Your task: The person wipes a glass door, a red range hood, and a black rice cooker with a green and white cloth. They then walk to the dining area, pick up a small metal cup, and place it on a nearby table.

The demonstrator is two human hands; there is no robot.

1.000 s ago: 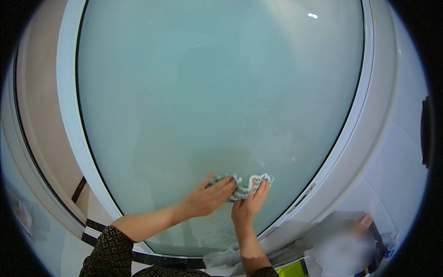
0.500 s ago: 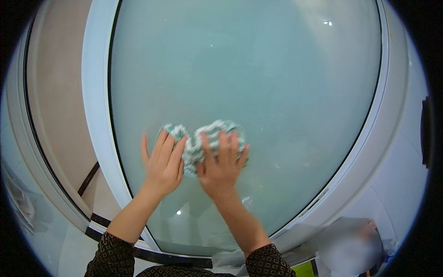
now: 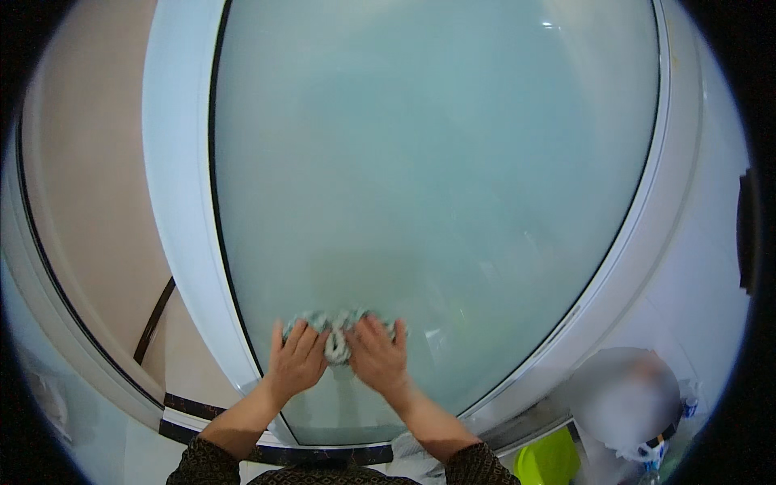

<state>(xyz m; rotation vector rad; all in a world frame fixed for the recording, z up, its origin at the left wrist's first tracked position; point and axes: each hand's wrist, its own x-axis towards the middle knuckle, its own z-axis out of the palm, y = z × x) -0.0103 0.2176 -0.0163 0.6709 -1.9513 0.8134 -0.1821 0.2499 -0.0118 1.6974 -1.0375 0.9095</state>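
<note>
Both hands and the cloth have slid lower and leftward on the frosted glass panel [image 3: 436, 186] since half a second ago. That panel sits in a white frame [image 3: 182, 202]. Left hand [image 3: 295, 360] and right hand [image 3: 378, 356] lie flat, fingers spread, pressing the crumpled patterned cloth [image 3: 339, 327] against the glass near its lower left edge. A lime-green container [image 3: 548, 462] shows at the bottom right.

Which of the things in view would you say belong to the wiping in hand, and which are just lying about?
In use: left hand, right hand, crumpled cloth, frosted glass panel.
Lying about: lime-green tub, white frame, beige wall.
</note>
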